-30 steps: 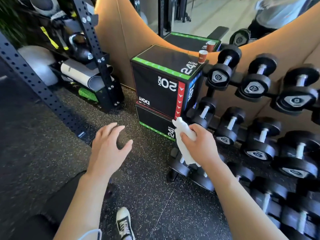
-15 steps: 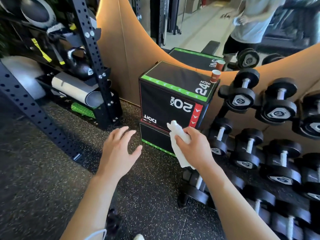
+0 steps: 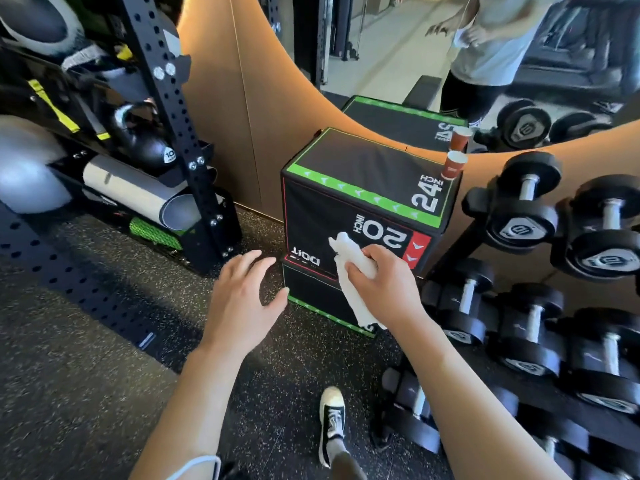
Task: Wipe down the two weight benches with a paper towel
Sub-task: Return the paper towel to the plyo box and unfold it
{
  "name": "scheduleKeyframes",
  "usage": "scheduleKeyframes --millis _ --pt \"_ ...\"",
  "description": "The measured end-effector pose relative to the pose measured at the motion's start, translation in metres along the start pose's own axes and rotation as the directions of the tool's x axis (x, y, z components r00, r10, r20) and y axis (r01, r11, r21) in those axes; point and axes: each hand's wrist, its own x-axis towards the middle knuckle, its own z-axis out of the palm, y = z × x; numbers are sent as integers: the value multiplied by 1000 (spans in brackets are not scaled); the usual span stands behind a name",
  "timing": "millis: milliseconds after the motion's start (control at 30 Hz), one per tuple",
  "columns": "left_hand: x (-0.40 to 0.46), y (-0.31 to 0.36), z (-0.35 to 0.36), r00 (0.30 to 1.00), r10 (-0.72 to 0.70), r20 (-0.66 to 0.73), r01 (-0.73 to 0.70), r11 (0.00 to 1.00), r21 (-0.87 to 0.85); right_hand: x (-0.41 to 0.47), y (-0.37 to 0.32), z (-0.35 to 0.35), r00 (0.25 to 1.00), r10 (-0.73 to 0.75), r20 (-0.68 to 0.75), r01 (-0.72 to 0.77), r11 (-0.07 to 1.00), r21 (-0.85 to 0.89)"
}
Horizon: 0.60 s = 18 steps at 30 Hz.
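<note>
Right hand [image 3: 384, 289] grips a crumpled paper towel [image 3: 353, 268], kept ready for wiping, while left hand [image 3: 242, 303] hangs open-fingered, empty, likely for balance walking.

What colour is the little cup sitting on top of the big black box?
The cup is red-brown with a white rim, seen best in the head view.

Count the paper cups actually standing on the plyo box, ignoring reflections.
1: a red paper cup on the plyo box's far right corner; the second above is its mirror reflection.
</note>
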Motion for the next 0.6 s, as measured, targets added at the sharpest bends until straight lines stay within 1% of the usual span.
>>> scheduleKeyframes --millis 100,267,433,600 --pt "56 -3 15 1000 4 7 -4 1000 19 53 15 11 1000 13 9 -13 1000 18" --pt "157 7 43 998 1 59 -4 999 47 151 45 24 998 51 39 -51 999 13" --pt "242 23 73 996 46 79 -51 997 65 236 77 32 997 61 46 -61 998 6" --pt "307 28 99 985 80 153 -95 991 90 298 101 38 998 58 35 -57 998 -29"
